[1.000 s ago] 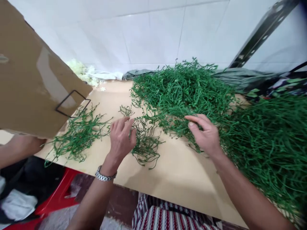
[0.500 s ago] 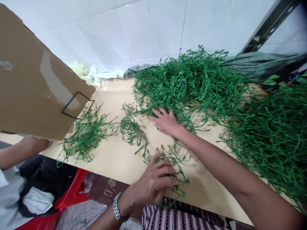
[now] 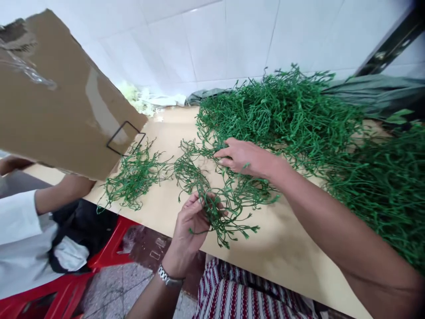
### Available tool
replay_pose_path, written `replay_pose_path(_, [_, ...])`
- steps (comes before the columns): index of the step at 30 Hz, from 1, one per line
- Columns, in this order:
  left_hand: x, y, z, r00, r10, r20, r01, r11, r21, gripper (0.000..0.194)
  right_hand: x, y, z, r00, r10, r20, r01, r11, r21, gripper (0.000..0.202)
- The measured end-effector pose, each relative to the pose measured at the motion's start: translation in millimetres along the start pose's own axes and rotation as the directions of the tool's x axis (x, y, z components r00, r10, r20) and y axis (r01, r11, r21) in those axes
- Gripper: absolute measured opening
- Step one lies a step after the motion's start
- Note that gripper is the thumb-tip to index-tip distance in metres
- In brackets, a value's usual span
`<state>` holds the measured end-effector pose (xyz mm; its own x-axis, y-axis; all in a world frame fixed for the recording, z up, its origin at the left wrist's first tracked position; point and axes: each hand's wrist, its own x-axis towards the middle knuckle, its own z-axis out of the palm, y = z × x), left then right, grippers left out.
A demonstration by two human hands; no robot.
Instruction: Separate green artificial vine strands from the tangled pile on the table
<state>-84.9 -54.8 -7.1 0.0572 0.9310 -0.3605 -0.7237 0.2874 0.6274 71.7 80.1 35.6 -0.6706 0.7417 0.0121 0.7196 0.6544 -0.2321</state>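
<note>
My left hand [image 3: 192, 221], with a metal-banded watch at the wrist, is closed around a bunch of green artificial plant stems [image 3: 221, 217] just above the table's front part. The thin, curly stems spill out to the right of its fingers. Farther back, my right hand [image 3: 247, 157] is palm down with its fingers apart, their tips touching loose stems beside the large green heap [image 3: 275, 110]. A small clump of the same stems [image 3: 191, 173] lies just left of both hands.
A cardboard box [image 3: 66, 110] with a black wire frame [image 3: 126, 137] in front of it stands at left, held by a co-worker's arm [image 3: 63, 195]. Another stem pile [image 3: 133, 177] lies beside it. More stems [image 3: 381, 190] cover the right side. A red stool [image 3: 113, 248] stands below.
My left hand has turned palm up and lifted the bunch of stems. My right hand has risen from lying flat, its fingers now bent toward the stems. The cardboard box has tilted.
</note>
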Motion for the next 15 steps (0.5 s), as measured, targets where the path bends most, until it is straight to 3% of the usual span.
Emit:
replay_pose_path(2, [-0.6,0.0,1.1,1.0,-0.008,-0.01,0.008,1.0,-0.01,0.016,-16.4,2.9,-12.8,0.999,0.018,-0.038,-0.017,1.0,0.018,0.035])
replay_pose_path(5, [-3.8,2.1,0.2,1.0,-0.02,0.002,0.02,1.0,0.017,0.015,-46.4,7.5,-26.8,0.98,0.145,-0.134,-0.13,0.985,0.112,0.034])
replay_pose_path(8, [-10.6,-1.8,3.0,0.999,-0.035,0.037,0.031,0.995,0.093,0.013,-82.2,1.0,-25.1,0.939,0.215,-0.267,-0.147,0.956,0.252,0.034])
replay_pose_path(11, [-19.2,-20.4,16.2,0.998,0.04,0.042,-0.047,0.983,0.176,0.012,-116.0,-21.0,0.4,0.952,0.015,-0.306,0.061,0.97,0.237,0.057])
replay_pose_path(13, [-22.6,-34.9,27.3,0.98,0.175,0.095,-0.194,0.949,0.248,0.01,-134.1,-34.9,26.1,0.94,-0.058,-0.337,0.148,0.957,0.25,0.061])
replay_pose_path(15, [-22.1,-40.3,33.3,0.932,0.268,0.244,-0.352,0.833,0.427,0.012,-149.1,-38.6,51.3,0.909,0.112,-0.402,0.037,0.938,0.346,0.042])
